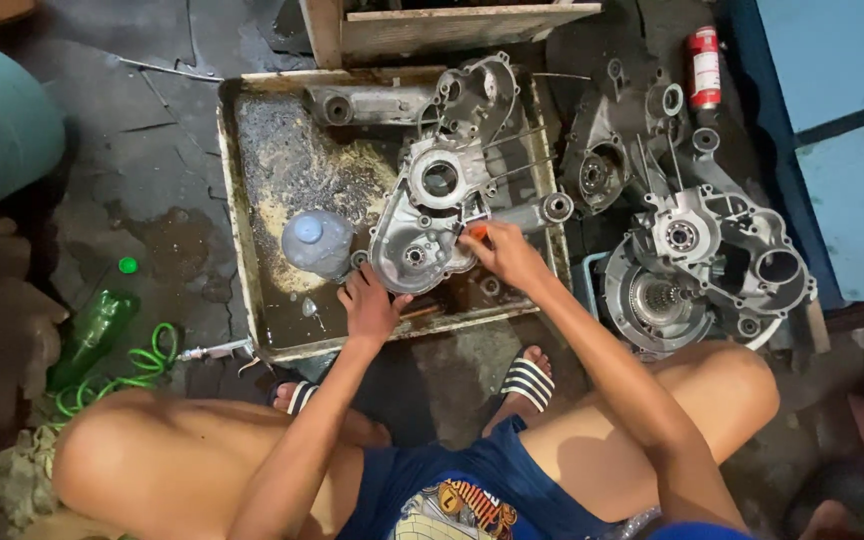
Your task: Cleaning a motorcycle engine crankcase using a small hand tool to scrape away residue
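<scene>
— What sits closest in the head view?

— The person's bare knees and blue shorts, with two striped sandals (527, 382) on the stained concrete floor (152, 150). Both arms reach forward into a shallow, grimy metal tray (237, 200).

— And the hands?

— The left hand (370, 305) lies flat, fingers spread, pressing the lower edge of a silver engine casing (430, 215) that rests in the tray. The right hand (505, 255) is pinched shut around a small orange-tipped tool (476, 234) at the casing's right edge; I think it is a brush or scraper, but it is too small to tell.

— So where is the casing relative to them?

— Just beyond both hands, touching each, the left at its bottom, the right at its side.

— Counts?

— One casing under the hands, one more casing half (472, 95) behind it in the tray, two further engine pieces (707, 260) on the floor to the right. One clear plastic bottle (315, 243) in the tray, one green bottle (92, 330) on the floor at left, one red spray can (704, 67), one coiled green hose (142, 365).

— The room?

— Dark, oily floor, a wooden frame (452, 25) at the top, a blue wall (832, 120) to the right.
</scene>
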